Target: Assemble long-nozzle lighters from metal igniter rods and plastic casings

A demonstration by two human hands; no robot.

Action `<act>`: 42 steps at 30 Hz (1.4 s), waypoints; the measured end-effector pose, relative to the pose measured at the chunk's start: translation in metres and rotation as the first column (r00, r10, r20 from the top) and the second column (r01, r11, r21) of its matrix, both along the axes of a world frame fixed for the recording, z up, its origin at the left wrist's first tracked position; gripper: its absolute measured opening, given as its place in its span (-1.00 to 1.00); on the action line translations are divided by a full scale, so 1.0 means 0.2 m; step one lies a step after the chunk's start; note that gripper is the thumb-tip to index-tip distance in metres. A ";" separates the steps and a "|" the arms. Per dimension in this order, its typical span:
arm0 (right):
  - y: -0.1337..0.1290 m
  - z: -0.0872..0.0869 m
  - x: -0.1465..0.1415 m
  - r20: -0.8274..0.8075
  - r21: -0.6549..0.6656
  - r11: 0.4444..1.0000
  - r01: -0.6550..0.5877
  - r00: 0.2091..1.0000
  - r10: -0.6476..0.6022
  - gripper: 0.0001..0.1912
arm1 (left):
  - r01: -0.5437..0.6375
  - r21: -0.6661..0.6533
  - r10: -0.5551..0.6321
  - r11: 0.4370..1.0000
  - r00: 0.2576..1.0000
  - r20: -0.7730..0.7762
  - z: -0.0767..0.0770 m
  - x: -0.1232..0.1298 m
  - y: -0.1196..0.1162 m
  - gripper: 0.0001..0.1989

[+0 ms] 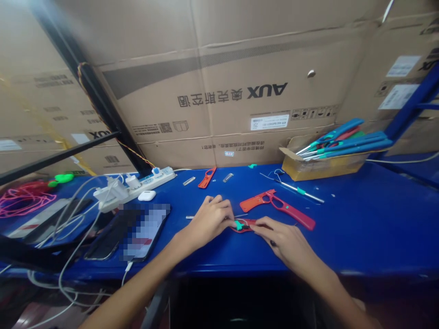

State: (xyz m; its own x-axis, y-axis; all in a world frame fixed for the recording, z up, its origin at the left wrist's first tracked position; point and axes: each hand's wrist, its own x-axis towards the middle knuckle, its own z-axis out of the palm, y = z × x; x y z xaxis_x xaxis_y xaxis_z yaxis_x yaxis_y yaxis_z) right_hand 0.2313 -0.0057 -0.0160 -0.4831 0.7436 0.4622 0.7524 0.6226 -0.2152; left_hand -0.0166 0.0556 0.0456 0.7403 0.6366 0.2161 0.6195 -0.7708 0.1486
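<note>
My left hand (213, 218) is closed, with thumb and fingertips pinching a small green trigger piece (238, 225). That piece sits in a red lighter handle half (244, 230) low over the blue table. From the right, my right hand (283, 240) pinches the other end of this handle half, beside a small black part; its fingertips partly hide what they hold. A thin white wire curves over the green piece. Just beyond my hands lie an orange-red handle half (255, 202) and a red handle half (297, 216). A metal tube (190, 217) pokes out left of my left hand.
A cardboard box (325, 171) at the right back holds several stick lighters. A metal lighter rod (310, 195) lies before it. Further back rests another red handle piece (207, 177). To the left are a power strip (154, 180), an earbud case (147, 195), phones (147, 233) and cables.
</note>
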 end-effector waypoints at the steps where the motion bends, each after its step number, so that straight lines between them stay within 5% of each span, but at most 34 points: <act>1: 0.00 0.00 0.00 0.008 -0.013 1.000 0.003 1.000 -0.003 -0.60 | -0.004 -0.009 0.004 1.000 1.000 0.020 -0.01 0.00 0.00 -0.85; 12: 0.01 0.00 0.02 -0.070 -0.053 0.997 -0.054 0.996 0.051 -0.50 | -0.020 -0.025 0.023 1.000 0.990 0.138 -0.10 0.02 0.01 -0.78; 20: 0.00 0.01 0.03 -0.069 -0.062 0.997 -0.053 0.996 0.049 -0.52 | 0.025 0.193 -0.052 0.981 0.990 0.135 -0.14 0.02 0.01 -0.80; 30: 0.00 0.00 0.03 -0.066 -0.033 0.998 -0.061 0.996 0.058 -0.52 | 0.032 0.194 -0.068 0.980 0.981 0.183 -0.15 0.02 0.01 -0.78; 36: 0.00 0.00 0.02 -0.044 -0.055 0.998 -0.037 0.998 0.035 -0.58 | 0.048 0.235 -0.074 0.971 0.992 0.100 -0.14 0.02 -0.01 -0.76; 42: -0.02 0.01 -0.01 0.028 0.054 0.996 0.077 0.997 -0.079 -0.70 | 0.098 0.363 -0.098 0.926 0.995 -0.017 -0.13 0.01 -0.06 -0.79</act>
